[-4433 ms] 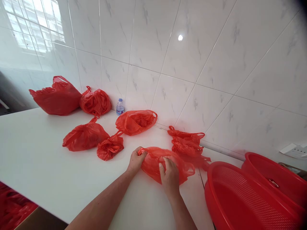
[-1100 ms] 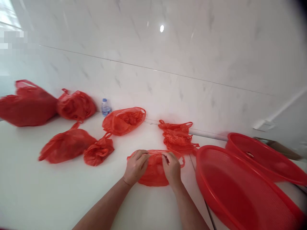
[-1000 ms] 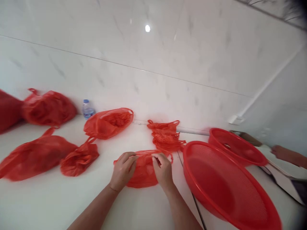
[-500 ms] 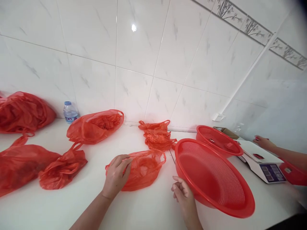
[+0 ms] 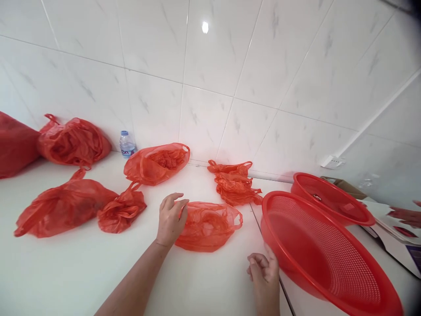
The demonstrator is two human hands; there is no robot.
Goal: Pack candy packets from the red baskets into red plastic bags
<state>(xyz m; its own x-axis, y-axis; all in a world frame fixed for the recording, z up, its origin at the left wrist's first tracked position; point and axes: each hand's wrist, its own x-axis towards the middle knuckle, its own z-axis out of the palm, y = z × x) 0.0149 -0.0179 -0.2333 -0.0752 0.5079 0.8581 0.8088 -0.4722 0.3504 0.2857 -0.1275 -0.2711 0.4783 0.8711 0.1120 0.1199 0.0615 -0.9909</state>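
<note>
My left hand (image 5: 171, 219) hovers over the left end of a red plastic bag (image 5: 210, 226), fingers bent and apart with nothing seen in them. The bag lies flattened on the white table, its handle loop toward the right. Beside the rim of a large red plastic colander (image 5: 279, 254) is my right hand (image 5: 263, 270), loosely curled, its index finger stretched toward the colander; it holds nothing visible. Contact with the rim cannot be made out. The colander stands tilted, and its visible inside is bare.
Crumpled red bags (image 5: 233, 182) lie behind the bag. More filled red bags (image 5: 154, 164) sit to the left near a water bottle (image 5: 127, 144). At right are a second red colander (image 5: 332, 197), a white scale (image 5: 391, 245) and another person's hand (image 5: 406, 215).
The view has turned left, so everything sits farther right. My left hand has lifted slightly off the bag's left end. The other person's hand is now over the scale.
</note>
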